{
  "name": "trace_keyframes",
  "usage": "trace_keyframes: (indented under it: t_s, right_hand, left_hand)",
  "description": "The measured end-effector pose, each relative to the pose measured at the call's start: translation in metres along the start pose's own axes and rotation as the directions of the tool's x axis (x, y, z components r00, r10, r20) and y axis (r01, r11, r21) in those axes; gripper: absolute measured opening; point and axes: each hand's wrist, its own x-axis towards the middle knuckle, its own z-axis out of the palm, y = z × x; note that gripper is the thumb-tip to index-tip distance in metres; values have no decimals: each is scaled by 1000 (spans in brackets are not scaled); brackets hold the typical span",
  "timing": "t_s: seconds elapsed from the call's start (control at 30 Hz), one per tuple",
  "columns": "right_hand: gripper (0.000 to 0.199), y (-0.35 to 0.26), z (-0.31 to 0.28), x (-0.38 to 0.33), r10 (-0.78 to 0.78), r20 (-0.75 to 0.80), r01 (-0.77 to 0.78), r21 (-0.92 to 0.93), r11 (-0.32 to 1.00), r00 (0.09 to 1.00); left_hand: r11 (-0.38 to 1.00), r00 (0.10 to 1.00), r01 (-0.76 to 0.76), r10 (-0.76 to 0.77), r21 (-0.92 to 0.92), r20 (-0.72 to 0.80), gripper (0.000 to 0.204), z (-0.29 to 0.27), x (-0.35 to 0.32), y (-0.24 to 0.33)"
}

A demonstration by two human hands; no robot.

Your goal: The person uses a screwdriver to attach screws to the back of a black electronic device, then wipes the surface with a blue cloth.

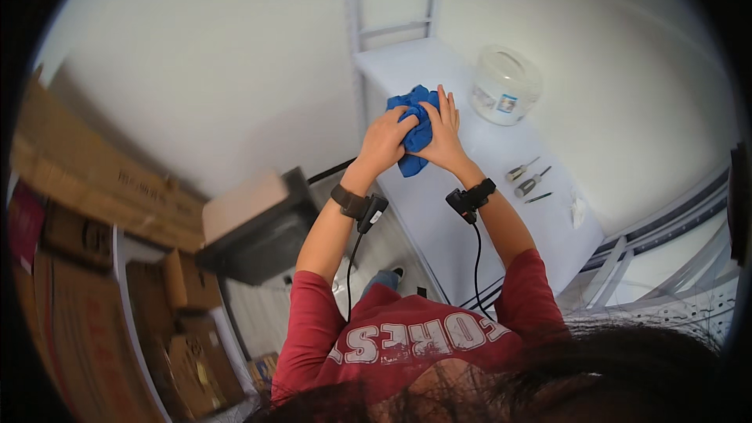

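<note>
A crumpled blue cloth [415,98] is bunched between my two hands above the left edge of the white shelf surface. My left hand [384,141] grips it from the left, fingers curled into the folds. On the other side, my right hand [446,137] holds it with the thumb pressed into the fabric and the fingers stretched upward along its edge. One corner of the cloth hangs below the hands. Each wrist wears a black strap with a small device and a cable.
Beyond my right hand a clear round plastic tub [507,86] stands on the white shelf surface [439,219]. Two screwdrivers [529,186], a dark thin pen-like tool [539,197] and a crumpled white piece [578,211] lie nearer. Cardboard boxes [102,172] and a black box-like container [266,235] are at left.
</note>
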Motion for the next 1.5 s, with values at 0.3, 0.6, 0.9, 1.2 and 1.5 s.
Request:
trace_keyframes:
  t_s: [0.3, 0.6, 0.9, 1.2, 1.5]
  right_hand:
    - [62, -172, 63, -35, -85, -26, 84, 572, 816, 996]
    - [79, -246, 152, -56, -260, 232, 225, 166, 960, 937]
    - [64, -324, 211, -63, -226, 287, 181, 176, 968, 931]
    - [69, -332, 258, -22, -191, 423, 192, 42, 981, 886]
    - [69, -301, 219, -8, -5, 329, -10, 44, 999, 944]
  left_hand:
    - [963, 928, 259, -224, 82, -298, 80, -169, -166, 35]
    - [559, 728, 645, -657, 521, -196, 50, -240, -369, -67]
    - [719, 783, 617, -520, 322, -341, 28, -230, -386, -76]
    - [767, 815, 563, -453, 307, -363, 33, -228, -385, -78]
    - [786, 833, 531, -415, 316, -367, 54, -231, -397, -89]
